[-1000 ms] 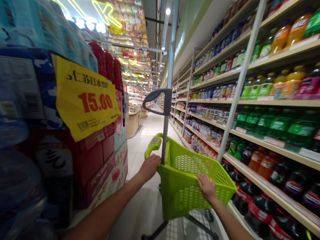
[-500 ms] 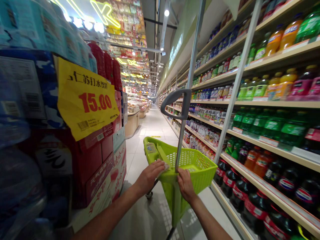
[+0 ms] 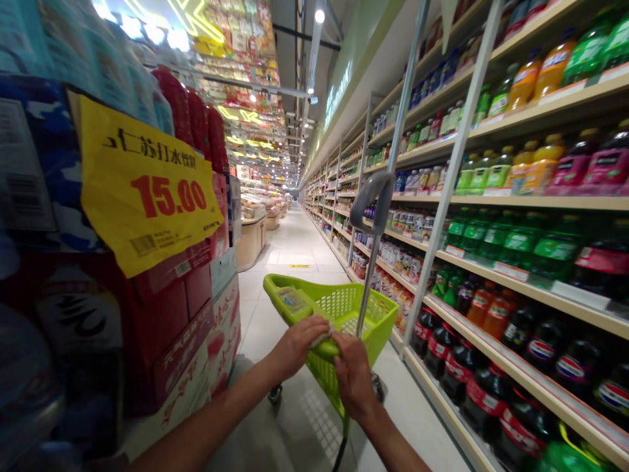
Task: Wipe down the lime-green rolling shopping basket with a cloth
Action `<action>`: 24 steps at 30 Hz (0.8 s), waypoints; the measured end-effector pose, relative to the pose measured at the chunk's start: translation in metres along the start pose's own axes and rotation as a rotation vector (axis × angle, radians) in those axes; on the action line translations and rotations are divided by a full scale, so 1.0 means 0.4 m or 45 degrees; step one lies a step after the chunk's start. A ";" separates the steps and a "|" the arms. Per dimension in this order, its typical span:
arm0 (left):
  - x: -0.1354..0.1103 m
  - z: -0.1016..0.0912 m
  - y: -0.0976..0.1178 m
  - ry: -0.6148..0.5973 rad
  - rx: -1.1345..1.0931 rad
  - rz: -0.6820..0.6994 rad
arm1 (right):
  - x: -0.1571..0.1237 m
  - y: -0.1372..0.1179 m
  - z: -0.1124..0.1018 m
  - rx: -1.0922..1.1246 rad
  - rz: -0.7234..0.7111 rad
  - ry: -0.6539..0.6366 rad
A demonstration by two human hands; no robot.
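Note:
A lime-green wheeled shopping basket (image 3: 339, 308) stands on the aisle floor in front of me, with nothing visible inside it. Its grey pull handle (image 3: 371, 196) rises on a metal pole above it. My left hand (image 3: 299, 341) grips the near rim of the basket, fingers curled over the edge. My right hand (image 3: 351, 373) sits right beside it, fingers closed on the same rim at the foot of the pole. Both forearms reach in from the bottom of the view.
Shelves of soft-drink bottles (image 3: 515, 236) run along the right, with dark cola bottles (image 3: 491, 393) at floor level. On the left stands a stack of red drink cartons (image 3: 187, 314) bearing a yellow 15.00 price sign (image 3: 147, 187). The tiled aisle (image 3: 295, 242) stretches ahead.
The basket has swung round and lowered to the left. My right hand slid from the basket's right side to the near rim beside my left hand.

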State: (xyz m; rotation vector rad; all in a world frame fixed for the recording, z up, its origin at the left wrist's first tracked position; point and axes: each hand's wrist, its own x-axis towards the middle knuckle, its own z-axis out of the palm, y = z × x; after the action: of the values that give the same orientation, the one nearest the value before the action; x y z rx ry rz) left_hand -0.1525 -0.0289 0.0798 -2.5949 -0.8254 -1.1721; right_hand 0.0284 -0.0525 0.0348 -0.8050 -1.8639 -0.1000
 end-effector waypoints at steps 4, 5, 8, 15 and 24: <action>-0.014 -0.013 -0.061 0.089 0.116 0.153 | 0.001 0.027 -0.027 -0.057 -0.066 0.042; -0.016 -0.017 -0.093 0.143 0.152 0.077 | -0.002 0.037 -0.037 -0.085 -0.077 0.034; -0.013 -0.021 -0.164 0.329 0.219 -0.296 | 0.000 0.052 -0.064 -0.184 -0.039 0.010; 0.043 0.064 -0.015 0.148 0.094 0.062 | 0.065 0.007 -0.079 -0.401 0.169 -0.081; 0.004 0.029 -0.137 0.366 0.319 -0.355 | 0.027 0.123 -0.104 -0.705 0.186 -0.062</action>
State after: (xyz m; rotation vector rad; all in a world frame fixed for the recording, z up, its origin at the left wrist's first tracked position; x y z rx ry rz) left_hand -0.1746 0.0218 0.0698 -2.0988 -1.2050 -1.3704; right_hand 0.0870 -0.0268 0.0480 -1.3268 -1.8353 -0.5245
